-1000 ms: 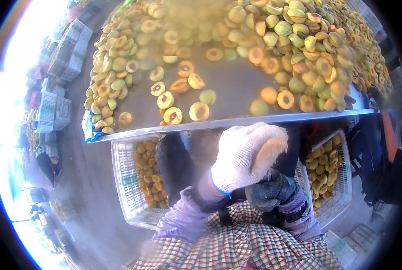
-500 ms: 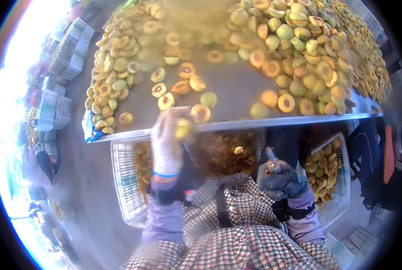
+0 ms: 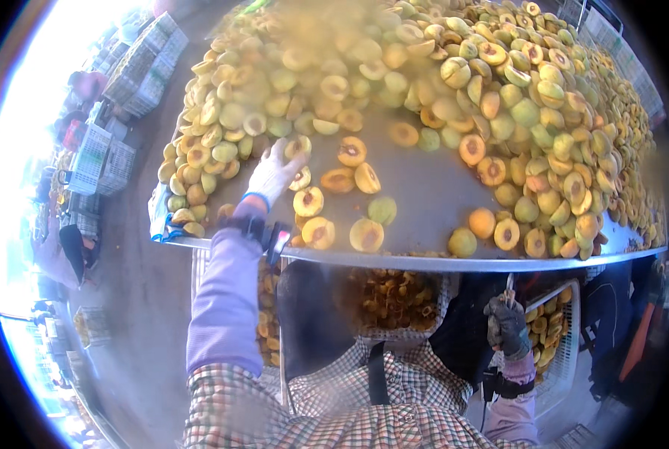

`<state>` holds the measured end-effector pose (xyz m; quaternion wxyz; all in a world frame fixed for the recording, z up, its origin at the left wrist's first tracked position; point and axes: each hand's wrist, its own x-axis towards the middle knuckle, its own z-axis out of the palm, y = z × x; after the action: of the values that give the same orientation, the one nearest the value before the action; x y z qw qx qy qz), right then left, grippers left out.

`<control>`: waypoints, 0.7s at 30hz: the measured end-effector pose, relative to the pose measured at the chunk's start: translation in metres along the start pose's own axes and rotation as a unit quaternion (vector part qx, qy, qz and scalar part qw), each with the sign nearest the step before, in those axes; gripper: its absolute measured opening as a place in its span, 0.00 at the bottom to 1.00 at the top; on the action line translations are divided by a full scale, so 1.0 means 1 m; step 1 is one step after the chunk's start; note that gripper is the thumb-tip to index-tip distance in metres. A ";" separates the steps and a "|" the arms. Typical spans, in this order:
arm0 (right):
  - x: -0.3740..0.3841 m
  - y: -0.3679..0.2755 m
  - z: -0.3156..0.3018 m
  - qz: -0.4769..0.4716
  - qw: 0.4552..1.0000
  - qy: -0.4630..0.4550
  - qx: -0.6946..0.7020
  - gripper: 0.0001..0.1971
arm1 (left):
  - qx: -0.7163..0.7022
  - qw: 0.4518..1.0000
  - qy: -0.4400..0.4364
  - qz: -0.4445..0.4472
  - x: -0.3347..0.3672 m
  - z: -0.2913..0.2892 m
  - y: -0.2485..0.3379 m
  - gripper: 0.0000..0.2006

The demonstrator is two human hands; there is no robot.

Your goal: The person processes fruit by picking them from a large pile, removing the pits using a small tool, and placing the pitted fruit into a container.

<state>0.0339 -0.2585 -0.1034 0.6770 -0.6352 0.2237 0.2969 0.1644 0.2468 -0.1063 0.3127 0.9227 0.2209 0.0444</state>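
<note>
My left hand (image 3: 272,173), in a white glove, reaches over the metal table with its fingers apart. Its fingertips are at a peach half (image 3: 298,146) beside the left part of the fruit heap; no firm grip shows. Closer to the table's edge lie cut-side-up peach halves (image 3: 319,233), several of them with brown centres. In a dark glove, my right hand (image 3: 508,326) is closed around the handle of a small hand tool (image 3: 509,284) with a narrow metal tip. It stays below the table's edge; the tool's exact kind is hard to make out.
A large heap of halved peaches (image 3: 529,112) covers the table's back and right. The metal rim (image 3: 424,263) runs across in front of me. Below it stand a basket of brownish pieces (image 3: 399,303) and a white crate of halves (image 3: 566,352). Stacked crates (image 3: 147,67) stand at left.
My left hand has moved from the table's edge forward and left; the yellowish piece it held no longer shows in it. My right hand has shifted right and down. The view has shifted.
</note>
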 end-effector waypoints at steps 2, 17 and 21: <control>0.004 0.004 -0.001 -0.012 1.000 -0.009 0.008 0.11 | 0.023 0.993 -0.102 0.058 0.050 0.023 -0.024 0.39; 0.014 0.005 -0.007 0.009 1.000 -0.006 0.027 0.11 | 0.064 0.944 -0.278 0.167 0.020 0.036 0.122 0.20; 0.014 -0.001 -0.010 0.031 0.999 -0.025 0.020 0.13 | 0.112 0.956 -0.145 0.230 0.076 0.096 0.116 0.31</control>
<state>0.0454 -0.2670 -0.1130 0.6855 -0.6066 0.2322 0.3289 0.2974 0.1443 -0.1177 0.2174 0.9742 -0.0418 -0.0444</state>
